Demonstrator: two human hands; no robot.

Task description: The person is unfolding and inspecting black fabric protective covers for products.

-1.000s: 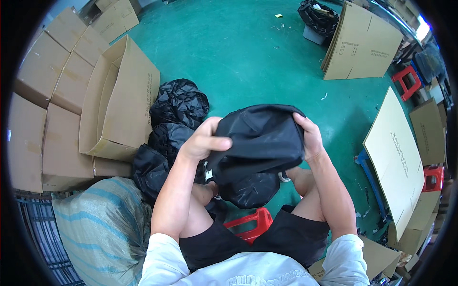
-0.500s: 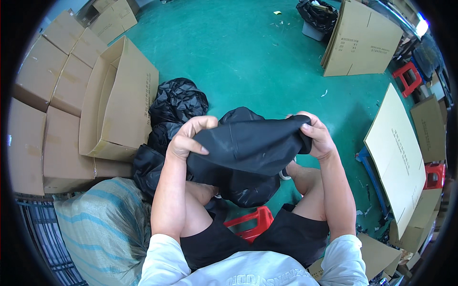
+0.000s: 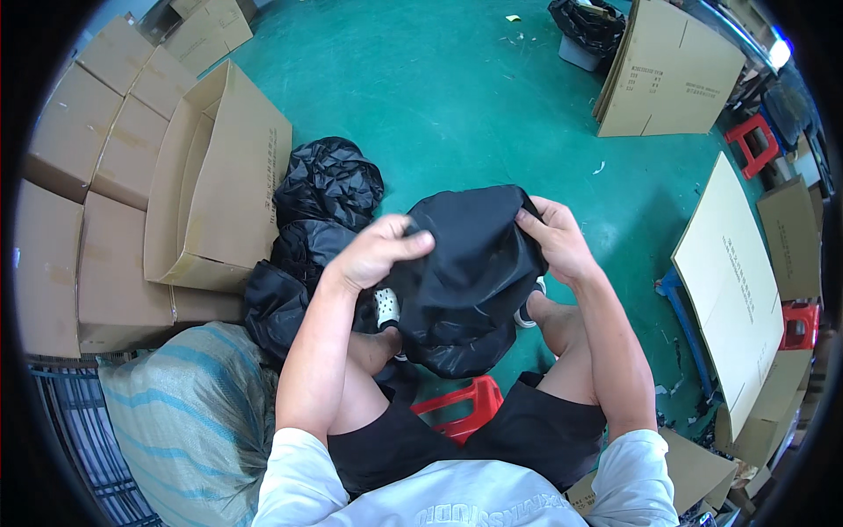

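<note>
A piece of smooth black fabric (image 3: pixel 470 255), its kind not plain from its shape, hangs bunched between my knees above the floor. My right hand (image 3: pixel 558 241) pinches its upper right edge, thumb on the near face. At its left edge is my left hand (image 3: pixel 379 250), slightly blurred, with the thumb laid over the cloth and the fingers curled partly behind it. The lower folds sag between my feet. To the left, more crumpled black material (image 3: pixel 329 189) lies in a heap on the floor.
An open cardboard box (image 3: pixel 233 176) and stacked cartons (image 3: pixel 127 272) stand at left, above a striped woven sack (image 3: pixel 189 404). A red stool (image 3: pixel 474 408) shows between my legs. Flat cardboard (image 3: pixel 729 281) rests at right; more cardboard sheets (image 3: pixel 667 75) lean farther back beside a lined bin (image 3: pixel 580 53).
The fabric has gone from stretched sideways to a narrower, hanging bunch. My hands have come closer together, the left moving right and the right slightly left. My left shoe now shows.
</note>
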